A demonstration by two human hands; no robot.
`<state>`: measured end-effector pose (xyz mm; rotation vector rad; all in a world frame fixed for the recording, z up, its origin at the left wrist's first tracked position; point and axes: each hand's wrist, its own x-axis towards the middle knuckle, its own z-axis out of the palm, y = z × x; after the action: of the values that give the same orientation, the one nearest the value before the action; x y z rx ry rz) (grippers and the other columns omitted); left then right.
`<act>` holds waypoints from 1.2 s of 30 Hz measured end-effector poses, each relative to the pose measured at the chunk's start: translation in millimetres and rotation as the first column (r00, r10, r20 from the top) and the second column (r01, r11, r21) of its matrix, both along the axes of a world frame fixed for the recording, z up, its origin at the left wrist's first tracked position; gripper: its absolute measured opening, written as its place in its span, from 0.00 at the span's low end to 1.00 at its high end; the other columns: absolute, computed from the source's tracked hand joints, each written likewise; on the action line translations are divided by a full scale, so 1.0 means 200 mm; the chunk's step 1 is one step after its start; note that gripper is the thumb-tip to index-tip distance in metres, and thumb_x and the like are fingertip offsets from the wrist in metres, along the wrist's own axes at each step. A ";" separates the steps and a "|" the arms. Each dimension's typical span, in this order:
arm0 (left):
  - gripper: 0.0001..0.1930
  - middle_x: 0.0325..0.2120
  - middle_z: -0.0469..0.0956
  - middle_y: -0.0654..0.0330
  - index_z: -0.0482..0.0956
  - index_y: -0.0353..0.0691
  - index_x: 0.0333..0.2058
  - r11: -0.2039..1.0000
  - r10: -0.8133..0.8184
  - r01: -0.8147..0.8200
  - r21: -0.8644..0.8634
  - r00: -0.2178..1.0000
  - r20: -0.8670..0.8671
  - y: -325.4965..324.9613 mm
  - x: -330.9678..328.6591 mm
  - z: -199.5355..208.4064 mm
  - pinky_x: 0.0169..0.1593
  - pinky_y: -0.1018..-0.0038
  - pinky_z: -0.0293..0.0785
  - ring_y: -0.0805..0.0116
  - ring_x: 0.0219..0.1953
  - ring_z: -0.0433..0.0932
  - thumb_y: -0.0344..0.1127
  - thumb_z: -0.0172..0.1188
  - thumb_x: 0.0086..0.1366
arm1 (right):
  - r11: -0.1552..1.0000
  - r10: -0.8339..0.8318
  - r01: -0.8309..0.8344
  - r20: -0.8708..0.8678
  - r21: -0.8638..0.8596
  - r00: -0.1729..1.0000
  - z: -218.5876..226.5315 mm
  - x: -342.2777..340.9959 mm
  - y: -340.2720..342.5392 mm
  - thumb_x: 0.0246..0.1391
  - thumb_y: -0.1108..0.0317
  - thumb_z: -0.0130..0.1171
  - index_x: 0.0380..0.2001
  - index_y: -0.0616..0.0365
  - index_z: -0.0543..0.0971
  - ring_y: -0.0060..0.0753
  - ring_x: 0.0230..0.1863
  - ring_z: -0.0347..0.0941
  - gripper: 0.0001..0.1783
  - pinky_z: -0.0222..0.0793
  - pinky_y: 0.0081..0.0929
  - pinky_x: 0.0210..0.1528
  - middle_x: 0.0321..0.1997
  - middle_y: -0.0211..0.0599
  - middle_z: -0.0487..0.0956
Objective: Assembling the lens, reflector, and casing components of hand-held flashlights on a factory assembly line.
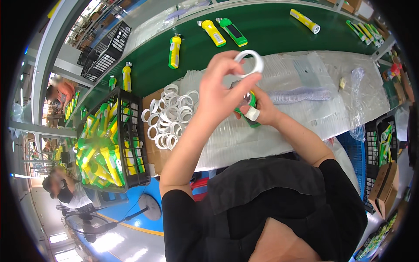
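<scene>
My left hand point(219, 87) is raised over the worktable, with thumb and fingers closed on a white ring point(260, 65). Just below it, my right hand point(267, 108) grips a green flashlight point(252, 99), its round head turned up toward me. A white wrap point(252, 114) covers one digit of the right hand. Much of the flashlight's body is hidden behind my hands. The ring is held above the flashlight head, apart from it. To the left lies a heap of white rings point(172, 113) on cardboard.
A long row of thin clear discs point(299, 96) lies on the plastic-covered table point(279, 131). Yellow and green flashlights point(213, 33) rest on the green conveyor belt point(266, 26) beyond. A black crate point(124, 144) full of flashlights stands left. Other people and a fan point(89, 223) are farther left.
</scene>
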<state>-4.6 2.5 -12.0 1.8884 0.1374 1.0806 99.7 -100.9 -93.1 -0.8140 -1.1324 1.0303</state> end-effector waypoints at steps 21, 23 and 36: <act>0.13 0.41 0.78 0.56 0.82 0.38 0.29 0.971 0.177 -0.178 0.160 0.984 0.020 -0.03 -0.17 -0.06 0.34 0.76 0.70 0.69 0.37 0.76 0.31 0.76 0.46 | 0.998 -0.029 0.034 -0.082 0.050 0.996 0.02 0.04 0.00 0.58 0.70 0.58 0.53 0.55 0.66 0.23 0.32 0.73 0.21 0.72 0.24 0.33 0.38 0.33 0.74; 0.13 0.43 0.77 0.56 0.82 0.38 0.31 0.962 0.158 -0.150 0.230 0.987 -0.018 -0.06 -0.19 -0.10 0.35 0.77 0.70 0.70 0.38 0.76 0.31 0.75 0.47 | 0.991 -0.094 0.095 -0.012 0.099 0.995 0.01 0.05 0.00 0.59 0.69 0.58 0.53 0.55 0.66 0.23 0.32 0.73 0.20 0.72 0.24 0.34 0.38 0.33 0.74; 0.17 0.43 0.76 0.58 0.84 0.42 0.36 0.924 0.127 -0.056 0.379 0.978 -0.163 -0.07 -0.19 -0.07 0.38 0.72 0.75 0.66 0.35 0.76 0.34 0.76 0.44 | 0.958 -0.158 0.115 0.150 0.262 0.976 0.10 0.15 -0.04 0.51 0.54 0.69 0.62 0.53 0.66 0.38 0.61 0.69 0.39 0.66 0.33 0.59 0.60 0.40 0.71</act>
<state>-42.2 -10.9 -25.3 2.3477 0.1342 1.0459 129.5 -109.6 -74.0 -0.7742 -1.3027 0.6941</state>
